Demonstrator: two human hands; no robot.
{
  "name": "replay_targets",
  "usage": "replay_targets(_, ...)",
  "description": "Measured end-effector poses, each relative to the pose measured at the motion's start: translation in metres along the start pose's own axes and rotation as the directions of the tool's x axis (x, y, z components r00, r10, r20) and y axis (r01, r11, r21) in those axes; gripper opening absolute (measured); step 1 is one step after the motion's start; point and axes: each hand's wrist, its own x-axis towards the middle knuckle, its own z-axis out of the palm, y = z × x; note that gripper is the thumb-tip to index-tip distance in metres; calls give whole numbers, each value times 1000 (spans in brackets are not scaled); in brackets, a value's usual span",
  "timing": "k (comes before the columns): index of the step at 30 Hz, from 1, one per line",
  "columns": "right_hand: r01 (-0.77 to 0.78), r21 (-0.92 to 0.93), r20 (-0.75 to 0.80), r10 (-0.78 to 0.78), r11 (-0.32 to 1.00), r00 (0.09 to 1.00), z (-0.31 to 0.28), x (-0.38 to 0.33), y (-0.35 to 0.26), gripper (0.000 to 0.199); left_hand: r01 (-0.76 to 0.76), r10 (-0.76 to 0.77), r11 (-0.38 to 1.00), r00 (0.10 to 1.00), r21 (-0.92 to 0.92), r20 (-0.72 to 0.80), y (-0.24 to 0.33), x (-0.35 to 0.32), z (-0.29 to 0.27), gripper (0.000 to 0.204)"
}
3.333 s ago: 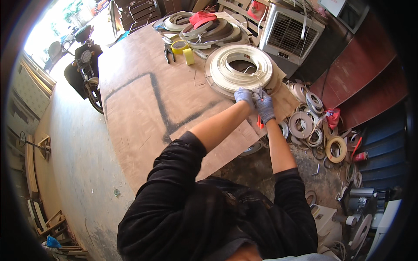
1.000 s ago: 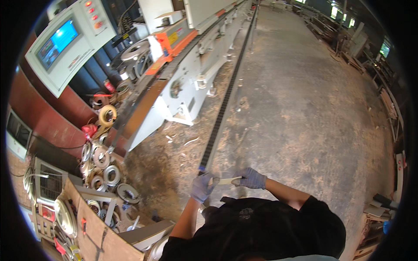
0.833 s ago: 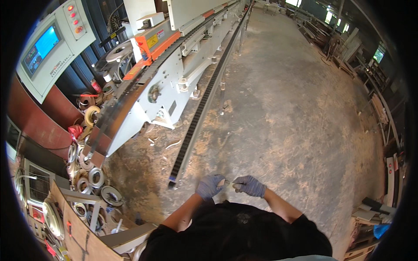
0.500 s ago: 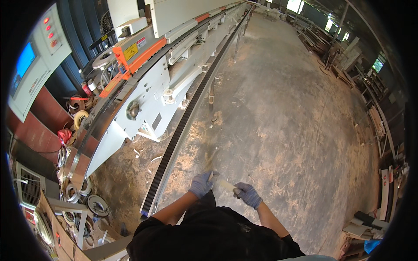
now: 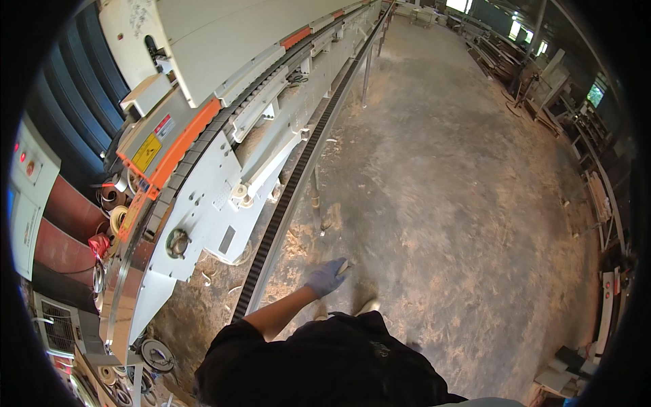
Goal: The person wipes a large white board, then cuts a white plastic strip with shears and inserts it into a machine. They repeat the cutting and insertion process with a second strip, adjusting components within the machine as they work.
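Observation:
My left hand (image 5: pixel 326 277), in a pale blue-grey glove, reaches forward over the floor, just right of a long black-topped conveyor rail (image 5: pixel 291 178). Its fingers are drawn together. A small tan-grey patch shows at the fingertips, too small to tell whether it is a held piece or the glove's worn tips. The rail runs beside my left forearm without being touched by the hand. My right hand is out of sight, and the pale strip it held earlier does not show.
A long white machine (image 5: pixel 203 203) with an orange guard (image 5: pixel 186 142) stands to the left, a control panel (image 5: pixel 30 197) beyond it. Coiled rolls (image 5: pixel 157 355) lie at lower left. Dusty concrete floor (image 5: pixel 461 203) stretches right. Stacked boards (image 5: pixel 600 197) line the right side.
My right hand has left the view, along with the pale strip. My left hand has moved slightly right and forward. The view has shifted, with the control panel now further left and lower.

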Motion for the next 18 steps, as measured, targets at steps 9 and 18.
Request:
replay_targets(9, -331, 188, -70, 349, 925, 935, -129, 226, -96, 25, 6, -26, 997, 965, -75, -261, 36, 255, 13, 41)
replay_targets(18, 193, 406, 86, -247, 894, 965, -122, 489, -457, 19, 133, -213, 968, 884, -214, -416, 33, 429, -8, 23)
